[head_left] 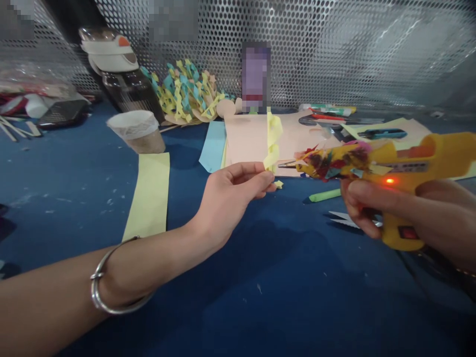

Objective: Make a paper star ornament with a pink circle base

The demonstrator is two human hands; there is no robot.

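Between the thumb and fingers of my left hand (241,188) is a curled yellow paper strip (274,131), held upright. My right hand (405,203) grips a yellow glue gun (401,166) with its red light on. Colourful scraps cling to the front of the gun. Its metal nozzle (287,165) points left, close to the lower end of the strip; whether they touch I cannot tell. A small yellow paper star (278,185) is just beside my left fingertips. Below the gun are scissors (349,220) and a green rolled paper piece (325,195).
Pink paper sheets (245,136) lie ahead, with a blue utility knife (383,134) to their right. At left are a yellow paper strip (148,193), a paper cup (136,131) and a bottle (122,74). Curled paper decorations (189,89) stand before a perforated metal panel (353,54).
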